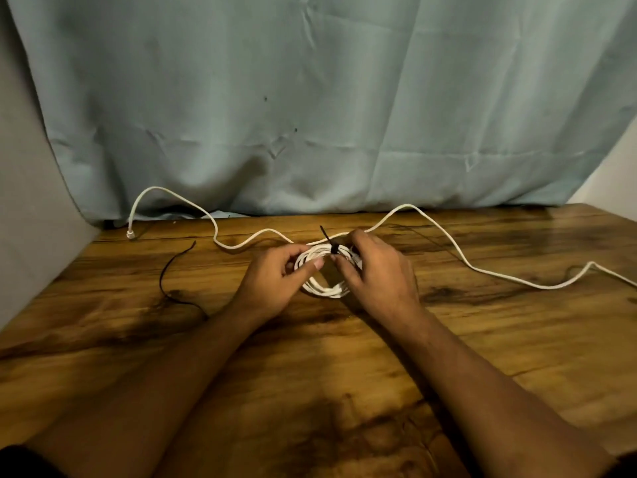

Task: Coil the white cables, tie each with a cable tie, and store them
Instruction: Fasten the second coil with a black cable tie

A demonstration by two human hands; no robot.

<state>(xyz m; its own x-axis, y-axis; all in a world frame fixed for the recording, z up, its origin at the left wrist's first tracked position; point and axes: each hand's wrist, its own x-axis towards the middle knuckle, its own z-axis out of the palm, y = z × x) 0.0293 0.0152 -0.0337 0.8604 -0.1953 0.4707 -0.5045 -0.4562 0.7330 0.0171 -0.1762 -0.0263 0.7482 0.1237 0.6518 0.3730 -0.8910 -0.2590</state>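
No readable text, labels or numbers anywhere.

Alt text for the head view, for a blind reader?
The left hand grips a coiled white cable on a wooden table while the right hand pinches the black cable tie wrapped round it. Loose white cable trails behind.

On the table (310, 357) we see the coil (324, 288) at the middle, between the left hand (272, 281) and the right hand (375, 274), with a tie (332, 248) on its far side. A cable (482, 269) runs behind the coil from left to right, its plug (130, 233) at the far left, and a spare tie (172, 267) lies left of the hands. A cloth (310, 98) hangs behind the table.
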